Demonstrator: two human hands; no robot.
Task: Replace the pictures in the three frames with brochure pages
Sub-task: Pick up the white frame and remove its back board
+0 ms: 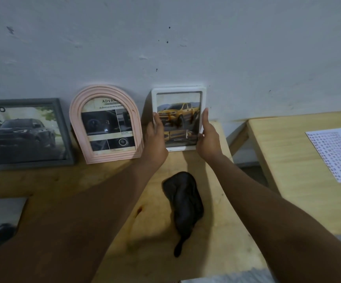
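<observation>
Three picture frames stand in a row at the back of a wooden tabletop [216, 231], against a pale wall [165, 48] marked with small dark specks and scuffs. Farthest left, the grey frame [22, 101] holds a brochure page showing a dark pickup [22, 133] under large white lettering. Just beside it, the pink arched frame [104, 88] holds a page of dark interior panels [108, 127] with a heading cut off by the arch. Next along, the white frame [177, 89] holds a page with a yellow pickup [178, 113] and a strip of smaller pictures below.

Both hands are on the white frame. The left grip [155, 137] clasps its left edge, fingertips lying over the front rim. The right grip [208, 137] clasps the right edge, thumb stretched up along the rim; the fingers behind are hidden. The frame's lower edge sits at the tabletop's rear, near its right corner.

Between the forearms a crumpled black cloth [184, 201] lies on the wood, well apart from the frames. At the lower left, part of a brochure [0, 217] with dim vehicle pictures rests near the edge. Across a narrow gap to the right, a second wooden tabletop [288, 160] carries a printed sheet [337, 152] covered in rows of small marks too fine to read.
</observation>
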